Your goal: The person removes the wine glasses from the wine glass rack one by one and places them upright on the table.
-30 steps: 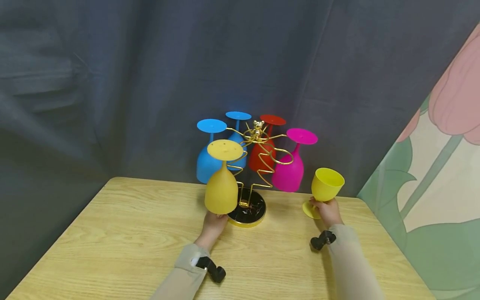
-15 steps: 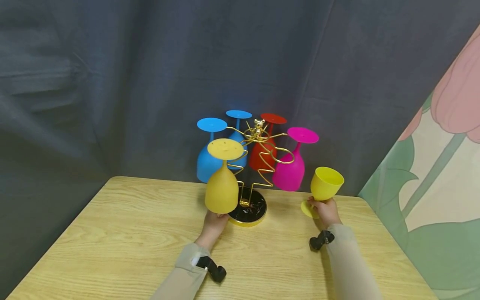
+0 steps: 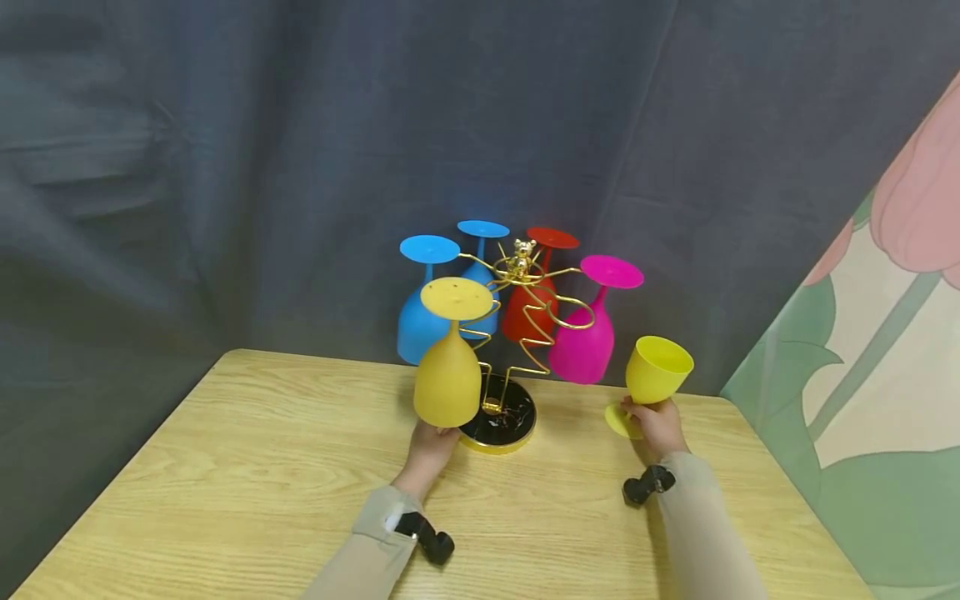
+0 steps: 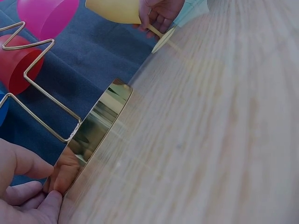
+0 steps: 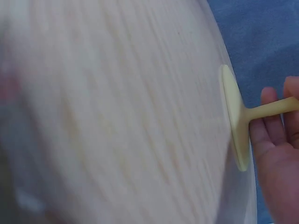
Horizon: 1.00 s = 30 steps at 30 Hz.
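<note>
A gold wire glass rack (image 3: 530,321) with a round black base (image 3: 517,417) stands on the table. My left hand (image 3: 431,450) holds the base at its front left; in the left wrist view the fingertips (image 4: 46,169) grip its gold rim (image 4: 100,114). My right hand (image 3: 660,423) grips a yellow goblet (image 3: 651,375) by its stem, bowl up and leaning right, its foot (image 5: 236,119) close at the tabletop. Upside down on the rack hang a yellow goblet (image 3: 448,379), two blue goblets (image 3: 420,329), a red goblet (image 3: 528,312) and a magenta goblet (image 3: 585,346). One wire ring (image 3: 572,314) at the front right bears no goblet.
The wooden table (image 3: 262,467) ends at a dark curtain (image 3: 315,183) behind the rack. To the right stands a panel with painted tulips (image 3: 862,375). A small gold bear (image 3: 521,257) tops the rack.
</note>
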Available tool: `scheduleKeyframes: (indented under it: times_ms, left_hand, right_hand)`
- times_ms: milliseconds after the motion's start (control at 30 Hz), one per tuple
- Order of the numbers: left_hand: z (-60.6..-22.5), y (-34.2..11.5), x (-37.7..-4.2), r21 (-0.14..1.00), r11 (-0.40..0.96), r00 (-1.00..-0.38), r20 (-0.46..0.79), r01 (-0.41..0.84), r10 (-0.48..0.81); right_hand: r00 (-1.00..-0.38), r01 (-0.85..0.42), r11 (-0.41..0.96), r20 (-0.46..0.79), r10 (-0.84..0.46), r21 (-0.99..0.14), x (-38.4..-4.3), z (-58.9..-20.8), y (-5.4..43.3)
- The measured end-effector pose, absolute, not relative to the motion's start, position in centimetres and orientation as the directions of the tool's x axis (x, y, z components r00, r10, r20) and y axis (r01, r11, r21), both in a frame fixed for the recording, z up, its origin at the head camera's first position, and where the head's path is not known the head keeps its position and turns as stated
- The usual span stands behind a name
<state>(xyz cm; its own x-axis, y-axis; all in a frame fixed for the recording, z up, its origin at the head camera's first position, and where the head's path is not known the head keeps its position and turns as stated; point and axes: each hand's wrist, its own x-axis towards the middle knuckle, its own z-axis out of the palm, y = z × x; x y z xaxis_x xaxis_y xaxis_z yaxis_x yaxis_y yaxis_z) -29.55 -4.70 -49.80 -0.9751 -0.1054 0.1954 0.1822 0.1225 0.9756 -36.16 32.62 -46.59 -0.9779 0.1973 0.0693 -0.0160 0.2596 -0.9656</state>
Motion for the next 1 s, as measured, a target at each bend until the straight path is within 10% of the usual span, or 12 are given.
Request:
scheduleKeyframes:
  times_ms: [533, 1000]
  left_hand:
    - [-49.8, -4.8, -29.2, 0.98, 0.12, -0.981, 0.171, 0.16, -0.091]
    - [-49.9, -4.7, -28.9, 0.973, 0.158, -0.976, 0.187, 0.168, -0.111]
  right_hand:
    - [-0.977, -0.004, 0.202, 0.047, 0.207, -0.979, -33.6, -45.0, 33.0]
    - [-0.834, 0.041, 0.194, 0.073, 0.547, -0.98, -27.7, -41.6, 30.7]
